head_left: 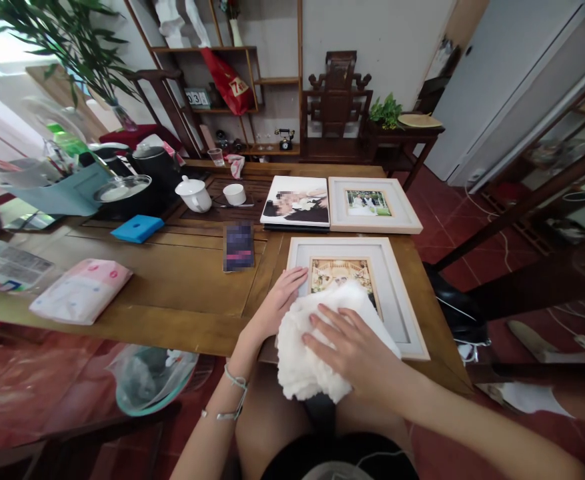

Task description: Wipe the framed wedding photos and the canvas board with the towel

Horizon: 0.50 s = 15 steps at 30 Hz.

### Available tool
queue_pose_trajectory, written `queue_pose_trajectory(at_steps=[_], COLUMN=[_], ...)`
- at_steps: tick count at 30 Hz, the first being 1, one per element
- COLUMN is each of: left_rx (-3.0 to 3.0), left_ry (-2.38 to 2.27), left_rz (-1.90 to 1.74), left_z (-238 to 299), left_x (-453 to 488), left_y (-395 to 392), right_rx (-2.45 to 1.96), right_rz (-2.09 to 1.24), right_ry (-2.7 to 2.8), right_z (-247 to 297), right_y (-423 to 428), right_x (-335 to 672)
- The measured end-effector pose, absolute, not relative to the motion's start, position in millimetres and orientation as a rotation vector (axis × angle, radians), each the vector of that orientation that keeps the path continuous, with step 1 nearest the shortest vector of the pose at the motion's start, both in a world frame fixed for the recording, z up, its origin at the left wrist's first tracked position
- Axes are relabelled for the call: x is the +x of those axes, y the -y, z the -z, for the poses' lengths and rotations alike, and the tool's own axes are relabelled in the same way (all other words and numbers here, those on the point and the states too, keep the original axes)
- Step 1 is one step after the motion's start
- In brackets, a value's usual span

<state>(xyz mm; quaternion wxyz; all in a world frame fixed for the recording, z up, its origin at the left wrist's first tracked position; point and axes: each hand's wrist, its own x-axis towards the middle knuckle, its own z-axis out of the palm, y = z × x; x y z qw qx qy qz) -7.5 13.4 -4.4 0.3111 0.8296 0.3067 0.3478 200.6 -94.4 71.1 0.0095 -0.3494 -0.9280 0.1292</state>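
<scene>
A light wooden picture frame [400,293] with a wide pale mat and a photo lies face up at the table's front right. My left hand [286,297] rests on its left border, fingers stretched out. A bunched white cloth [299,350] covers the frame's lower left part and hangs past the table edge above my lap. On top of the cloth lies my right hand [347,343], fingers spread and slightly bent, pressing on it. The cloth hides part of the photo and the frame's lower left corner.
Behind are another framed photo [409,212] and a stack of photo panels [295,217]. A dark packet [239,247], a white lidded cup [195,195], a blue block [137,228] and a tissue pack [82,291] are leftward. A lined bin [155,380] stands below.
</scene>
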Motion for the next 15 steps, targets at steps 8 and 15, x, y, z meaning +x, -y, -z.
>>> queue_pose_trajectory(at_steps=[8, 15], left_rx=[2.195, 2.200], left_ry=[-0.847, -0.829], left_rz=[-0.920, -0.925], left_z=[6.4, 5.0], left_x=[-6.8, -7.1], left_y=[-12.4, -12.6], right_rx=[-1.439, -1.585], right_rz=[-0.360, 0.061], right_ry=[2.804, 2.640], right_z=[-98.7, -76.8], right_y=[120.7, 43.0], right_x=[281.3, 310.1])
